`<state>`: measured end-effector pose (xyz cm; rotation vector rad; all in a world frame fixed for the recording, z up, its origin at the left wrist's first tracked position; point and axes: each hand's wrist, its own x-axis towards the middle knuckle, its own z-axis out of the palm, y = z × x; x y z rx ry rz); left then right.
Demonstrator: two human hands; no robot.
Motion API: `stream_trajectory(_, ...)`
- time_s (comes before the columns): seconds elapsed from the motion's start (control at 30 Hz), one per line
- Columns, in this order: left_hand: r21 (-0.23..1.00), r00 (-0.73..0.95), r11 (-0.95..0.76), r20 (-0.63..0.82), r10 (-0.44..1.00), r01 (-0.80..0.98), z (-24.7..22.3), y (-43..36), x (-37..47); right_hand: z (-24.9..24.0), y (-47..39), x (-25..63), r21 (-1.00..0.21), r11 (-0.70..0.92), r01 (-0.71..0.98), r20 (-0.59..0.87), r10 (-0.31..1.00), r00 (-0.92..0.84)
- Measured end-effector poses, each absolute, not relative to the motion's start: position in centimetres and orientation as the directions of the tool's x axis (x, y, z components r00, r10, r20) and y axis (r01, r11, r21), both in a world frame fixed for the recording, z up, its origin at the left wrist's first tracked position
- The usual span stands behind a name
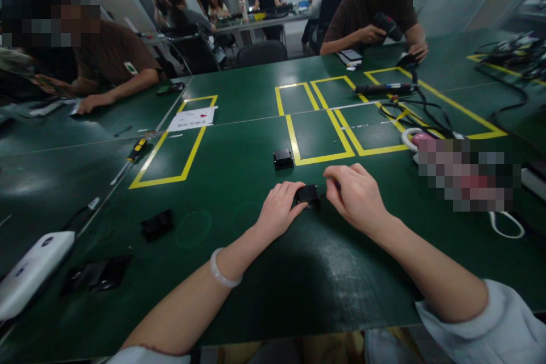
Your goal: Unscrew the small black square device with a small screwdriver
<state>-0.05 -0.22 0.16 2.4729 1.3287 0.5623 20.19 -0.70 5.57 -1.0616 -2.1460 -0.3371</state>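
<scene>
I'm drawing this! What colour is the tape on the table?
The tape is yellow, in the head view.

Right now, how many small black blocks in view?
3: one block in the left hand, another block beyond it, a third block further left. More may be hidden.

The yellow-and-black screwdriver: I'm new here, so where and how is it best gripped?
Probably grip the yellow-and-black screwdriver by its thick handle, left hand coming from above and closing across its long sides: it lies flat on the table, thin shaft pointing near-left.
</scene>
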Motion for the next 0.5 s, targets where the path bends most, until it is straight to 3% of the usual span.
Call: stream_trajectory(0.5,0.419,0.503,-0.536,0.197,0.842,0.733,0.32,-0.22,-0.02,5.52,-0.78,20.24,-0.115,0.621,0.775,0.661,0.631,-0.407)
